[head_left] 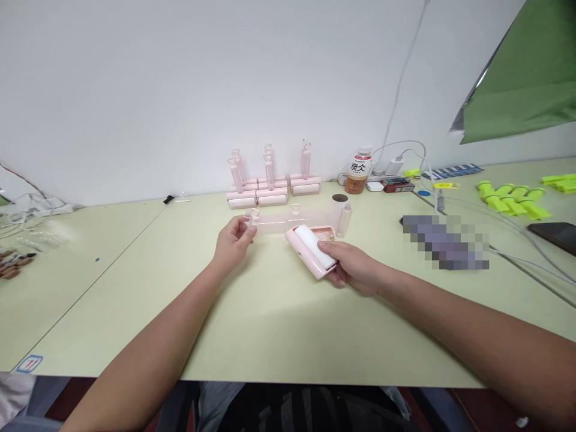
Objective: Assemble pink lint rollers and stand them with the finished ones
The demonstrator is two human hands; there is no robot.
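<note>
My right hand [353, 267] grips a pink lint-roller case [311, 252] with a white roll lying in it, held just above the pale green table [270, 312]. My left hand [233, 240] pinches the left end of a clear, pinkish plastic cover strip [288, 221] that stretches across to the case. A small clear bottle [344, 219] stands upright just beyond my right hand.
Several finished pink rollers [270, 180] stand in rows at the back by the wall. A drink bottle [359, 170], a charger with white cables [396, 163] and a small red box sit to the right. Yellow-green rollers [513, 198] lie far right. Clear bags lie at far left.
</note>
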